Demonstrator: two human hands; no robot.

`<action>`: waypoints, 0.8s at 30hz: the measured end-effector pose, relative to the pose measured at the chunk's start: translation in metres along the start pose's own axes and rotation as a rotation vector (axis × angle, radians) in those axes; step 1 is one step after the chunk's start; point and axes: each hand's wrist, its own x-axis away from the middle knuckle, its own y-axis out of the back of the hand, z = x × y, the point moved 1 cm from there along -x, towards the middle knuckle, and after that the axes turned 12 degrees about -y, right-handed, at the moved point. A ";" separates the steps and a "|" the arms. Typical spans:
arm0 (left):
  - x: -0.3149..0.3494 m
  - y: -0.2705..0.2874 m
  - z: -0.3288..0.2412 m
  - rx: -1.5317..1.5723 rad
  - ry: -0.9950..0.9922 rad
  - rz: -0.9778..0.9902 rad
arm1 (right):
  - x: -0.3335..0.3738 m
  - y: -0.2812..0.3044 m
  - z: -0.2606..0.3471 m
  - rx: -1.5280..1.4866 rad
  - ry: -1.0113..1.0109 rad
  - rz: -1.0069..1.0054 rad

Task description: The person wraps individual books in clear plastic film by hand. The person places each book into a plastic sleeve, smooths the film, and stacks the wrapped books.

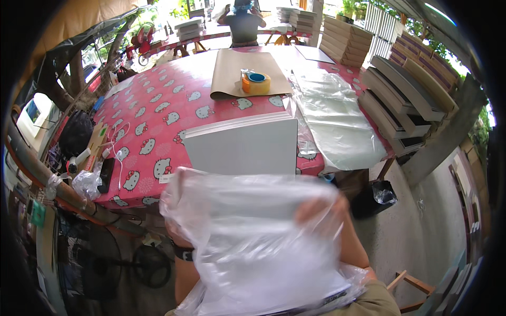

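Observation:
A clear plastic bag hangs in front of me above my lap, with something flat and white showing through its lower part. My left hand has the bag's upper left corner; film covers most of the fingers, and a black watch band is on that wrist. On the bag's other side, my right hand shows blurred through the film, so its fingers cannot be made out. Just beyond the bag, a stack of flat white-grey panels lies at the near edge of the table.
The pink cartoon-print tablecloth carries brown paper with a tape roll on it. Clear plastic sheets lie to the right, beside stacked boxes. A black bin stands below. Another person is at the far table.

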 end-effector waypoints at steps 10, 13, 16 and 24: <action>-0.108 -0.031 0.010 -1.661 -0.915 0.043 | -0.052 0.050 0.080 1.518 0.148 -1.309; -0.111 -0.033 0.005 -1.736 -0.906 0.238 | -0.035 0.051 0.091 1.459 0.018 -1.326; -0.100 -0.024 -0.014 -1.193 -0.515 0.115 | -0.036 0.025 0.096 0.381 -0.204 -1.008; -0.036 0.039 0.025 -0.373 0.448 -0.071 | 0.028 0.085 0.031 0.108 -0.321 -0.931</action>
